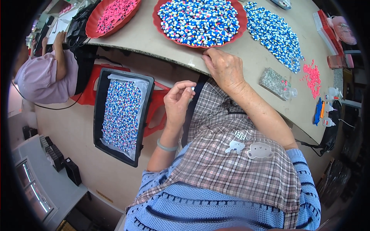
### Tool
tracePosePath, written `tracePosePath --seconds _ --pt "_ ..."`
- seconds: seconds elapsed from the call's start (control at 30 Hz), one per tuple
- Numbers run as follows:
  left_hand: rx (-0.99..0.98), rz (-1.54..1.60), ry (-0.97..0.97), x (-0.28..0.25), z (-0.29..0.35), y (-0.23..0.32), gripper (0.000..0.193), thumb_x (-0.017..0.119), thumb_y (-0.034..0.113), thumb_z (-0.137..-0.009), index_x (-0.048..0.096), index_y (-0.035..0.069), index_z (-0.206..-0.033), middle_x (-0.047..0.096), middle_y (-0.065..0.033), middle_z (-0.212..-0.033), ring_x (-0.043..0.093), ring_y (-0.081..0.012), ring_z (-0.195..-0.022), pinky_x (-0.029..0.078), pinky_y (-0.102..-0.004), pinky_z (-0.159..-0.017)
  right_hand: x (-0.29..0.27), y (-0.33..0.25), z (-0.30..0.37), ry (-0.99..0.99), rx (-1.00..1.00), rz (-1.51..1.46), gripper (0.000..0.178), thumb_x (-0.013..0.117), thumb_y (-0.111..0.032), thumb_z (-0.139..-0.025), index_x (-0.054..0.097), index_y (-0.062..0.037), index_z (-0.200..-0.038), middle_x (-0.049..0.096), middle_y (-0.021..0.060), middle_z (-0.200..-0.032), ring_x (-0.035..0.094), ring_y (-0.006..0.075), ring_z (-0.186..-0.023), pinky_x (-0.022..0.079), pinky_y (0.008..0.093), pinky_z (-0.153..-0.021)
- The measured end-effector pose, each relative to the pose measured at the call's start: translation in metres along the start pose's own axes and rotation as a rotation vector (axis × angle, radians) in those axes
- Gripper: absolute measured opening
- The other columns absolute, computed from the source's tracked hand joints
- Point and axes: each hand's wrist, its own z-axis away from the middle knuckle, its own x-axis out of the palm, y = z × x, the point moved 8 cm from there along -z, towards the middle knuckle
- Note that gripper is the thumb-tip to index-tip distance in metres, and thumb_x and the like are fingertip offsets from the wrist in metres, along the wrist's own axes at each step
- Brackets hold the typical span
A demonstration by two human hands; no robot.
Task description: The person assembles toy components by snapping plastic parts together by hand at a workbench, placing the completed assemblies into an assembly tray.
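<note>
Nearest to us, at six o'clock, is a blue knitted sweater [173, 200] with a checked apron [239, 169] over it. Near the middle, just above, we see the left hand [176, 102]. Its thumb and fingers pinch a small white bit [193, 89], with almost no gap left. We think it is held by the fingertips because it is so tiny.

The right hand [226, 71] is curled loosely at the counter [173, 57] edge, toward one o'clock, by a wavy red dish [157, 23]. We can't be sure if its bent fingers hold anything.

That dish sits at twelve o'clock, full of blue and white pieces [198, 23]. Its raised rim likely stops them rolling off, and being so near makes them easy to reach. At eleven o'clock, another red dish [90, 30] has pink pieces [115, 13], maybe to keep the colors apart.

At nine o'clock, a black tray [99, 111] carries lots more small pieces [121, 111] on a pale sheet [144, 96], perhaps so they don't stick.

At one o'clock, a blue and white heap [273, 36] lies right on the counter. Loose pink bits [312, 79] are at two o'clock, and little bottles [328, 122] at three.
</note>
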Motion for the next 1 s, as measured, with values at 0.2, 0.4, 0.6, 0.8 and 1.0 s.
tracePosePath --seconds 0.2,0.4,0.6,0.8,1.0 --pt "0.056 -0.04 0.018 -0.005 -0.008 0.015 0.014 0.056 -0.001 -0.094 0.066 -0.001 -0.104 0.067 -0.005 -0.101 0.059 -0.0076 -0.081 0.048 -0.0214 -0.073 0.0 0.0 0.003 0.023 0.012 -0.015 0.009 0.066 -0.01 -0.084 0.059 -0.006 -0.088 0.067 0.0099 -0.077 0.067 0.0299 -0.069 0.053 0.0413 -0.058" --pt "0.087 -0.051 -0.057 0.014 -0.011 0.028 0.014 0.056 0.0 -0.094 0.067 -0.002 -0.103 0.064 -0.0079 -0.108 0.06 -0.0087 -0.081 0.049 -0.0217 -0.072 -0.024 0.007 0.012 0.013 0.02 -0.166 0.01 0.063 -0.008 -0.086 0.054 -0.0035 -0.086 0.064 0.012 -0.071 0.066 0.0266 -0.064 0.051 0.0378 -0.056" --pt "0.241 -0.181 -0.227 0.076 -0.009 0.057 0.013 0.063 -0.005 -0.088 0.068 -0.002 -0.1 0.065 -0.0069 -0.104 0.059 -0.0082 -0.077 0.049 -0.021 -0.068 -0.042 0.036 0.057 -0.357 0.631 -1.085 0.009 0.057 -0.013 -0.097 0.057 -0.004 -0.093 0.06 0.0005 -0.076 0.056 0.006 -0.062 0.046 0.0215 -0.054" --pt "0.655 -0.535 -0.372 0.139 0.0 0.088 0.018 0.071 -0.006 -0.078 0.067 0.002 -0.094 0.064 -0.0087 -0.091 0.062 -0.0156 -0.067 0.051 -0.0264 -0.053 -0.063 0.054 0.087 -0.343 0.693 -1.416 0.016 0.057 -0.02 -0.099 0.059 -0.0045 -0.1 0.061 -0.0005 -0.077 0.056 0.0048 -0.062 0.045 0.0176 -0.054" --pt "0.688 -0.559 -0.405 0.165 0.01 0.083 0.02 0.071 -0.007 -0.078 0.067 0.003 -0.095 0.064 -0.008 -0.092 0.063 -0.0162 -0.069 0.051 -0.027 -0.053 -0.071 0.068 0.109 -0.359 0.739 -1.518 0.016 0.058 -0.019 -0.098 0.062 -0.0036 -0.099 0.062 0.0001 -0.076 0.057 0.0055 -0.062 0.046 0.0196 -0.054"
